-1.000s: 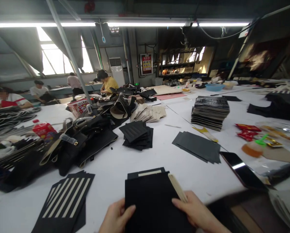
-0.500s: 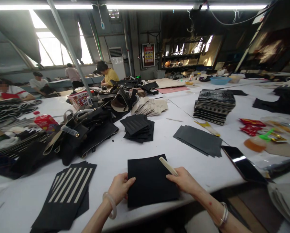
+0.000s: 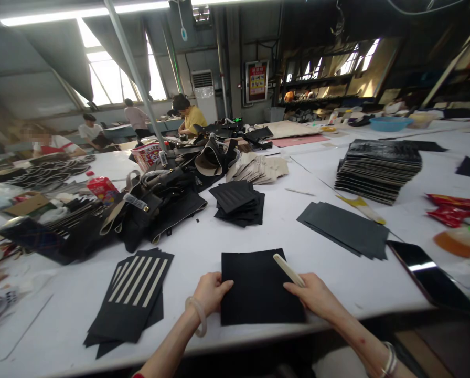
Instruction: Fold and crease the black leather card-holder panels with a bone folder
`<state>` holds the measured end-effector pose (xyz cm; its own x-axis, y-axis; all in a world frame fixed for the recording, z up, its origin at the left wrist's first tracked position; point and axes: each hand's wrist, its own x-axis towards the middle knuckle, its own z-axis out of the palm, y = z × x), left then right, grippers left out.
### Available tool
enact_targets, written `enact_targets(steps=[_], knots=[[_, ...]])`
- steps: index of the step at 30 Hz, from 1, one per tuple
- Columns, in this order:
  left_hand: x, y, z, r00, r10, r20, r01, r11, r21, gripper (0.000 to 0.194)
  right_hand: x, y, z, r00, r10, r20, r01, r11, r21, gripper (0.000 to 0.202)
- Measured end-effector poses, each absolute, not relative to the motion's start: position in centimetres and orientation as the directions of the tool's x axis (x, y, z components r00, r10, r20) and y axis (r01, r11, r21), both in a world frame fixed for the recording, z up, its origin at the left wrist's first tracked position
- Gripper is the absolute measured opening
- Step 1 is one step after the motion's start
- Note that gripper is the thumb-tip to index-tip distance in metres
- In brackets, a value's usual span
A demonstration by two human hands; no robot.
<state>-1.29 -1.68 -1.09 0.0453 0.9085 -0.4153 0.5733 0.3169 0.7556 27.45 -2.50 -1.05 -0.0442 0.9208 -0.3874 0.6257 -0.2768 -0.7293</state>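
A black square sheet (image 3: 258,286) lies flat on the white table (image 3: 203,247) near its front edge. My left hand (image 3: 211,293) holds the sheet's left edge, thumb on top. My right hand (image 3: 313,294) rests on the sheet's right side and grips a pale flat stick (image 3: 288,269) that points up and left across the sheet's corner. To the left of my left hand lies a stack of black pieces with pale stripes (image 3: 135,291).
Black sheets (image 3: 345,228) and a dark phone (image 3: 431,275) lie to the right, with a tall black stack (image 3: 378,170) behind. A small black pile (image 3: 238,202), bags and straps (image 3: 156,202) sit mid-table. Other people (image 3: 190,118) work at the far tables.
The sheet was up close in both hands one second ago; it now lies flat on the table. The view has shifted slightly right; my hands keep their hold.
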Motion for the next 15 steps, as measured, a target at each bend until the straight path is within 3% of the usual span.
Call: enact_targets(steps=[7, 15], knots=[[-1.4, -1.65, -1.09, 0.025, 0.918, -0.396, 0.593, 0.305, 0.745, 0.025, 27.2, -2.66, -1.02, -0.022, 0.924, -0.383, 0.65, -0.277, -0.707, 0.029], [-1.4, -1.71, -0.88, 0.12, 0.913, -0.389, 0.577, 0.255, 0.776, 0.028, 26.95, -3.1, -0.37, 0.047, 0.937, -0.347, 0.673, -0.287, -0.682, 0.023]])
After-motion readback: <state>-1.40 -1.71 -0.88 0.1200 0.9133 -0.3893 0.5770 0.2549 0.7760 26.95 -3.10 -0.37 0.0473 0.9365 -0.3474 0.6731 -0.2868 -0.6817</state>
